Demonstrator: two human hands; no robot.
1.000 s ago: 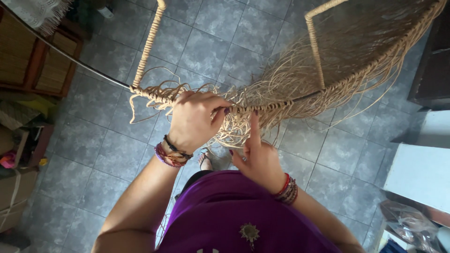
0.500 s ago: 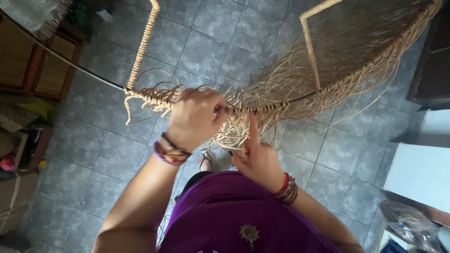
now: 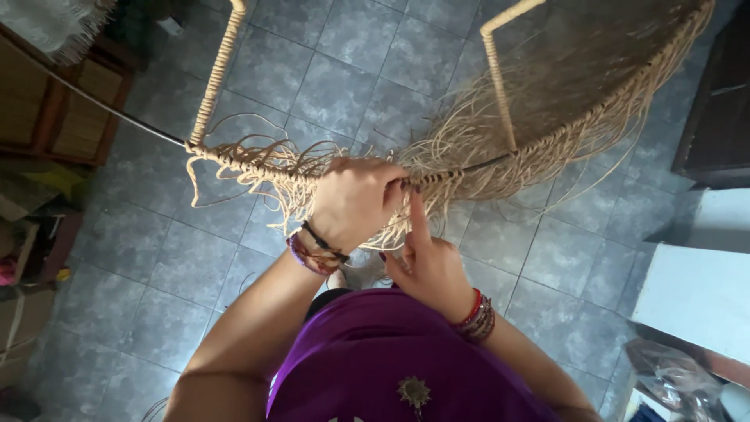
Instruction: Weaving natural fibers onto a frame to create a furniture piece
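A curved metal frame rim (image 3: 250, 166), wrapped in tan cord, runs across the view with loose tan strands (image 3: 476, 133) hanging from it. My left hand (image 3: 355, 205) is closed over the rim and the strands at the middle. My right hand (image 3: 426, 262) sits just below it, index finger pointing up against the strands near the rim. Two cord-wrapped uprights (image 3: 217, 70) rise from the rim. Both wrists wear bracelets.
Grey floor tiles (image 3: 328, 70) lie below. A wooden cabinet (image 3: 55, 109) stands at the left, with boxes and clutter under it. A white piece of furniture (image 3: 695, 289) and a dark cabinet (image 3: 719, 101) stand at the right.
The frame and both hands have shifted slightly in view; my hands keep the same hold on the rim and strands.
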